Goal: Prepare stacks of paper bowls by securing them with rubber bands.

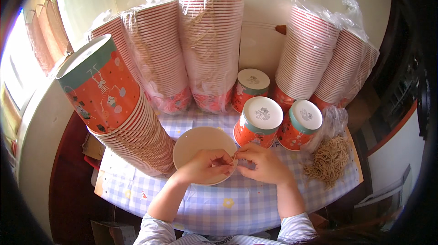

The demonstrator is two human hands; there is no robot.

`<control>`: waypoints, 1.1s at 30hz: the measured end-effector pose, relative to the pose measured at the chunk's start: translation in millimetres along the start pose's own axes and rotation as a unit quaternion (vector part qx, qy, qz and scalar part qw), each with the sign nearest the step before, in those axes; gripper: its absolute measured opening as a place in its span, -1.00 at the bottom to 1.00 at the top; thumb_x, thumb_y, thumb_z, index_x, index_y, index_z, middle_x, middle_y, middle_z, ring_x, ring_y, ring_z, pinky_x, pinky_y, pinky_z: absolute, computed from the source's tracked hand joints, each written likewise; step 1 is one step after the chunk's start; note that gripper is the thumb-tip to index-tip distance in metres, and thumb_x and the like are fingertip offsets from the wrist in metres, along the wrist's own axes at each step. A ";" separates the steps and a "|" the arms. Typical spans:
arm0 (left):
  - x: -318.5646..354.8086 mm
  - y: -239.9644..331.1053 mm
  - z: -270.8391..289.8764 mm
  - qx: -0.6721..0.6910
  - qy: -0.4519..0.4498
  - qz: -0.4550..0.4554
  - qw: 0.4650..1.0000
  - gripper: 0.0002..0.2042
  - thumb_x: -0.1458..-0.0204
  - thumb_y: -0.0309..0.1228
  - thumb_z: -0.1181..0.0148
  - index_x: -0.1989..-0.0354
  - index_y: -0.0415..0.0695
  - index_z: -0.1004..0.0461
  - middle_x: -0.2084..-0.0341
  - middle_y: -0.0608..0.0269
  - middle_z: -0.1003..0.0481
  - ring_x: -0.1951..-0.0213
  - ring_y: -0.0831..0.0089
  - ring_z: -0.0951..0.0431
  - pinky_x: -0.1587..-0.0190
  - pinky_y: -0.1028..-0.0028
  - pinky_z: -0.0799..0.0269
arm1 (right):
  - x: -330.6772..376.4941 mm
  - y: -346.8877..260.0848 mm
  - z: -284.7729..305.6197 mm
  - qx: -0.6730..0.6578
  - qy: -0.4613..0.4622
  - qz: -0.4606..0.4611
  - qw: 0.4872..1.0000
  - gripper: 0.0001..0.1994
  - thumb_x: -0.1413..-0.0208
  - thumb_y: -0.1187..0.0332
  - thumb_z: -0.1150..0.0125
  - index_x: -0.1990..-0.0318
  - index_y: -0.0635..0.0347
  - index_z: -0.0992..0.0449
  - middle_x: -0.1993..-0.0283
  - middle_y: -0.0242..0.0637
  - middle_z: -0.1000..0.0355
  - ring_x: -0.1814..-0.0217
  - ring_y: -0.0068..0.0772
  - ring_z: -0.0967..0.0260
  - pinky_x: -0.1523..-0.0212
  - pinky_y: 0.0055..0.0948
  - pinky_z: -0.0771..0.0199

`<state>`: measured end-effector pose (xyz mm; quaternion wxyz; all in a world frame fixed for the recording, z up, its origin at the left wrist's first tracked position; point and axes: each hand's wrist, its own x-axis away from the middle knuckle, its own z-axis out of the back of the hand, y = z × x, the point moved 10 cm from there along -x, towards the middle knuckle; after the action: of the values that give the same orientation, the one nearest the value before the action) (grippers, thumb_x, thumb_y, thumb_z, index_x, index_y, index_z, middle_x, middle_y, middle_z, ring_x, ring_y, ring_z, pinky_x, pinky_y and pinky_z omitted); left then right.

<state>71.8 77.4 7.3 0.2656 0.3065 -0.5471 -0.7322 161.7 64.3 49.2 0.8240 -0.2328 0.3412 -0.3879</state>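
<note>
Left hand (205, 165) and right hand (262, 163) meet over the near-right rim of the open cream tub (196, 142), my landmark, which sits mouth up on the checked tablecloth (200, 206). Thumb and forefinger of each bent inward, fingertips all but touching; from my distant post I cannot tell whether either grips the rim or something thin. Left of the tub: a tall nested stack (132, 144), orange and green at its top, base just beside the tub. Behind the tub, leftward, wrapped stacks in clear plastic (212, 44); more wrapped stacks behind, rightward. Right of the tub and farther back, three upturned tubs (259, 142), orange with green bands. Well to its right, a tangle of tan strands (328, 160), crumpled plastic (335, 124) just behind it.
</note>
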 end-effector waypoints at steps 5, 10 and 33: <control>2.1 -5.2 0.1 0.059 -0.003 0.014 0.998 -0.93 0.04 -0.54 -0.09 0.38 -0.25 -0.38 0.48 0.28 -0.45 0.44 0.61 -0.44 0.38 0.62 -0.35 | -2.4 4.6 -13.7 -0.029 -0.031 -0.001 0.999 -0.77 0.15 0.37 -0.22 0.29 0.22 -0.44 0.24 -0.30 -0.37 0.32 -0.30 -0.39 0.32 -0.45 -0.42; 0.0 -5.1 -1.7 0.037 -0.017 0.008 0.999 -0.94 0.04 -0.54 -0.09 0.41 -0.25 -0.37 0.50 0.28 -0.44 0.46 0.61 -0.43 0.41 0.62 -0.33 | -3.1 5.3 -10.7 -0.040 -0.017 -0.020 0.999 -0.74 0.16 0.39 -0.24 0.26 0.20 -0.43 0.22 -0.29 -0.37 0.37 -0.30 -0.40 0.36 -0.45 -0.41; -2.5 -6.9 6.6 -0.009 0.036 0.008 0.999 -0.95 -0.04 -0.50 0.05 0.37 -0.21 -0.28 0.49 0.25 -0.44 0.40 0.56 -0.45 0.35 0.58 -0.36 | -1.1 -1.9 -7.7 -0.039 -0.007 0.000 0.999 -0.89 0.23 0.50 -0.23 0.47 0.22 -0.44 0.50 -0.34 -0.37 0.51 -0.48 -0.35 0.48 -0.54 -0.34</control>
<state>68.2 85.2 2.4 0.2941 0.3262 -0.5331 -0.7231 154.6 63.1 45.9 0.8167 -0.2676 0.3507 -0.3721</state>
